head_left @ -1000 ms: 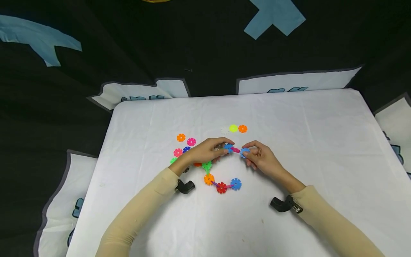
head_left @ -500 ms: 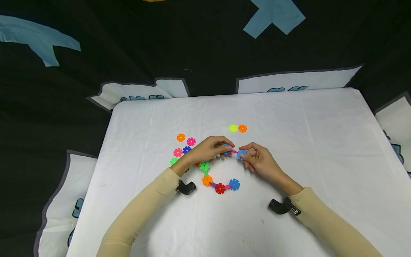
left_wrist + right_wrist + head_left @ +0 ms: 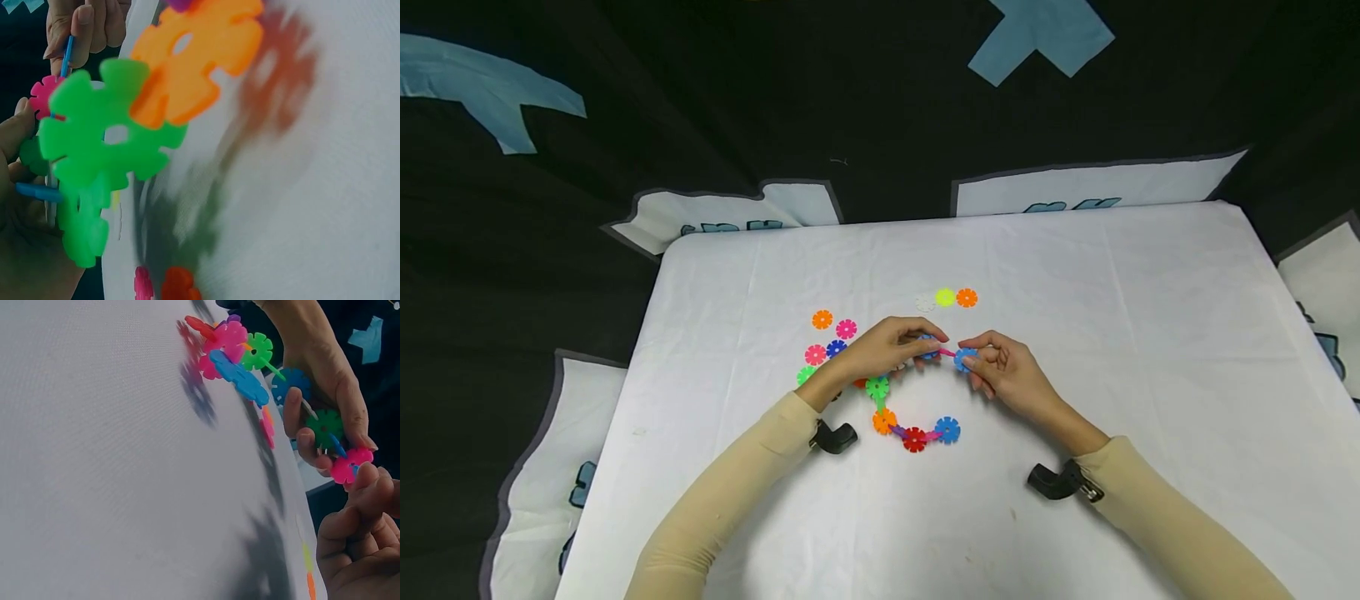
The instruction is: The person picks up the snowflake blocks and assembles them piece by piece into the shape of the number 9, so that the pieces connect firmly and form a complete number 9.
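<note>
A chain of interlocking plastic snowflake discs hangs from both hands. My left hand (image 3: 886, 350) grips it near a blue disc (image 3: 928, 347) and a dark green disc (image 3: 324, 429). My right hand (image 3: 1009, 371) pinches another blue disc (image 3: 966, 360) between thumb and fingers. Between the hands, a pink disc (image 3: 352, 465) meets that blue disc, seen edge-on in the left wrist view. The chain runs on below my left hand through a green disc (image 3: 877, 388), an orange disc (image 3: 884, 421) and a red disc (image 3: 914, 440) to a blue end disc (image 3: 947, 430). My left hand hides part of it.
Loose discs lie on the white-covered table (image 3: 1120, 333): an orange one (image 3: 822, 320), pink ones (image 3: 846, 329) and a dark blue one (image 3: 837, 348) by the left forearm. Farther back are a yellow disc (image 3: 945, 297), another orange disc (image 3: 967, 297) and a white disc (image 3: 925, 303).
Both hands have shifted slightly left, and the hanging chain with them. My right hand has come a little nearer the left, with its blue disc. Over the last half second almost nothing has moved.
</note>
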A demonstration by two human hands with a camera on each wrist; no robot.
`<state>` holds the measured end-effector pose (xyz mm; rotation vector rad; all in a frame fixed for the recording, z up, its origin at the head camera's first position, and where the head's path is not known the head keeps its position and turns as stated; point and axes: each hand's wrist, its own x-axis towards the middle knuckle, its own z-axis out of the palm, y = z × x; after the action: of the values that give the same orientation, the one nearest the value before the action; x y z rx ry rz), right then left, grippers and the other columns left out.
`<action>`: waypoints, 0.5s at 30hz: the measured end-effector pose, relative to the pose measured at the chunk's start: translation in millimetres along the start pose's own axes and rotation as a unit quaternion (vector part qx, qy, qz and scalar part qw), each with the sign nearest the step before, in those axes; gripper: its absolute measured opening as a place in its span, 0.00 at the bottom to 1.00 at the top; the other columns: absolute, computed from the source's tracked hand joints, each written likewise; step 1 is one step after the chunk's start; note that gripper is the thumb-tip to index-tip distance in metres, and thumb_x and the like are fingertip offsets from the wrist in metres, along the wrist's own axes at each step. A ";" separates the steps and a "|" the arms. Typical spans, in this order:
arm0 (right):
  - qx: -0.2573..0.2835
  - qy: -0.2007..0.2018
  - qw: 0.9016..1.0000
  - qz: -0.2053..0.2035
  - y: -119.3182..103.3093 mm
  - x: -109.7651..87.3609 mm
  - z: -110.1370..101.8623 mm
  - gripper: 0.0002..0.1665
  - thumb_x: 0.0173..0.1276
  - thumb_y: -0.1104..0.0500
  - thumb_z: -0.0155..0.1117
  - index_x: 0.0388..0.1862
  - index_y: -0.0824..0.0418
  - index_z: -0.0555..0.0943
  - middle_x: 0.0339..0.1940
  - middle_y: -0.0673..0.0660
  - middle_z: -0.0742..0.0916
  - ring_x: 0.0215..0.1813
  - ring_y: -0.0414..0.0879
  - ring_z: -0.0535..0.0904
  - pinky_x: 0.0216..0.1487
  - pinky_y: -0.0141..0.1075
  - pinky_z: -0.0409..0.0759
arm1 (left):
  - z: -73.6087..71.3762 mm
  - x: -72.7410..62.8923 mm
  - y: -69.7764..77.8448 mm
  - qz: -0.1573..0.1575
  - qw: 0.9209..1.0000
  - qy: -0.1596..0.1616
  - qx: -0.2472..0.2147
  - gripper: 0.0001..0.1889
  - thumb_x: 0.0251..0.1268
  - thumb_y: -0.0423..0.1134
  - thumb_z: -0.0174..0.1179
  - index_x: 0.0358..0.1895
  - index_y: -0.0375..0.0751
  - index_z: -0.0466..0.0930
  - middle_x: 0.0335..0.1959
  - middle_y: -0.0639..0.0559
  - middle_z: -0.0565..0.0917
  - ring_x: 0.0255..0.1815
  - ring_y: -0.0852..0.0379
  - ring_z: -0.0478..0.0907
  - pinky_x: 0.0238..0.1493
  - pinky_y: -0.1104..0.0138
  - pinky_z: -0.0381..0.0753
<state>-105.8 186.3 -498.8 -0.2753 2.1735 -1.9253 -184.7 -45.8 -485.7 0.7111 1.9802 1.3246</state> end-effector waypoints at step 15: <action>0.006 0.000 1.000 0.003 1.1 -0.9 1.8 0.16 0.73 0.65 0.58 0.55 0.73 0.75 0.20 0.65 0.80 0.16 0.40 0.71 0.19 0.30 0.71 | 0.9 0.6 -1.5 -0.005 1.000 0.000 -0.001 0.14 0.74 0.45 0.54 0.55 0.45 0.81 0.37 0.41 0.85 0.28 0.42 0.77 0.19 0.68 0.74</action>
<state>-104.4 185.0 -500.1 -0.2667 2.1602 -1.9334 -184.6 -45.4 -487.4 0.6981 1.9797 1.3204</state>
